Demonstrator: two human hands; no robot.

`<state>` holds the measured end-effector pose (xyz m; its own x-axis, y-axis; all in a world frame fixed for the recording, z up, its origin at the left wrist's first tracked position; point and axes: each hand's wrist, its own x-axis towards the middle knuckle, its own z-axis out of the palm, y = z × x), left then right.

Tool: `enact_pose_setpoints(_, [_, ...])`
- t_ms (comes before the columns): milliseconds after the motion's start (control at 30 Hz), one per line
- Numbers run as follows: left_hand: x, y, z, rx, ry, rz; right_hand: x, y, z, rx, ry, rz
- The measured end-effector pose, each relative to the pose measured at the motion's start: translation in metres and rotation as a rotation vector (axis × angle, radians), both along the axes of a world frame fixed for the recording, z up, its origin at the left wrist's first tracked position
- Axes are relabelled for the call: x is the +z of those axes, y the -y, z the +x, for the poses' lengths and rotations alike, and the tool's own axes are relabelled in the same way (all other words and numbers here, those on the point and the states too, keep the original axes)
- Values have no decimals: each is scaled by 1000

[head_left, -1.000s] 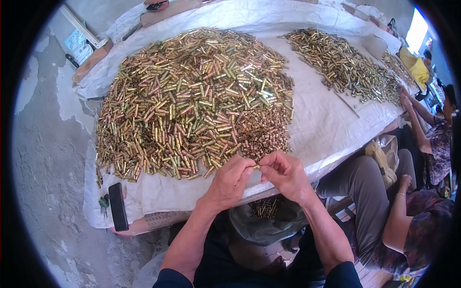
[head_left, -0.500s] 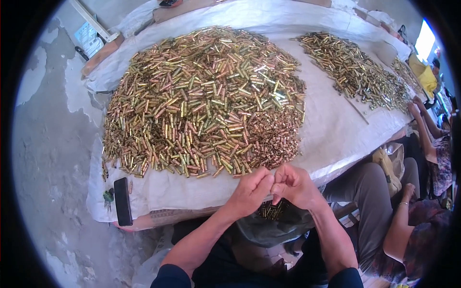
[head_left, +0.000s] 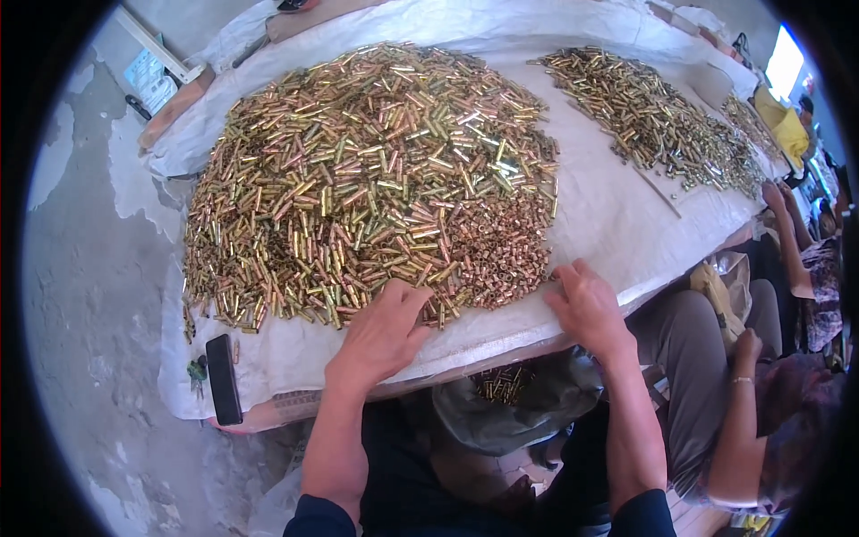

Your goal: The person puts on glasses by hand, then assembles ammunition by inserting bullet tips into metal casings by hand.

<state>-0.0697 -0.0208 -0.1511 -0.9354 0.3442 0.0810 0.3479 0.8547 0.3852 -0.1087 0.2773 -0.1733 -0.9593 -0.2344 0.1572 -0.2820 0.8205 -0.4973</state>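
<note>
A broad heap of thin, shiny gold-coloured metal tubes [head_left: 358,161] covers much of the white sheet. My left hand [head_left: 380,336] is at its near edge, thumb apart from the bent forefinger; the other fingertips are hidden. At the heap's near right corner lie many short, copper-toned rings [head_left: 501,251]. Beside them is my right hand [head_left: 591,309], fingers bent and thumb apart, with nothing visible in its grasp. Below the table edge, between my forearms, a dark bag [head_left: 465,421] gapes, with several slim metal pieces [head_left: 506,383] inside.
On the sheet's left corner lie a black phone [head_left: 224,380] and keys [head_left: 197,371]. A second metal heap [head_left: 649,112] is at the far right, near a thin stick [head_left: 658,192]. People sit along the right side, one with a knee [head_left: 693,331] close to my right arm.
My hands, together above the bag before, have parted. The left went left to the tubes, the right went right and up to the rings. The view has shifted slightly.
</note>
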Motion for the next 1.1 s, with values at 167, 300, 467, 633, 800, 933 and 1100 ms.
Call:
enact_pose_setpoints(167, [-17,-18,-15,17,9,21,-15,9,-8,32,30,69])
enact_pose_setpoints(300, [-22,-26,-21,36,-3,95,-14,13,-8,61,54,-5])
enact_pose_setpoints(467, [-18,-34,-20,15,-134,21,-19,22,-1,86,2,15])
enact_pose_setpoints(633, [-2,-42,-18,-106,-229,-6,-8,17,2,100,7,-96])
enact_pose_setpoints(800, [-10,-42,-26,-216,-341,26,1,19,2,120,92,-233])
enact_pose_setpoints(933, [-16,-45,-28,-219,-373,61,-5,14,0,152,36,-370])
enact_pose_setpoints(1100, [-24,-42,-29,-223,-322,24,-7,13,2,194,15,-456])
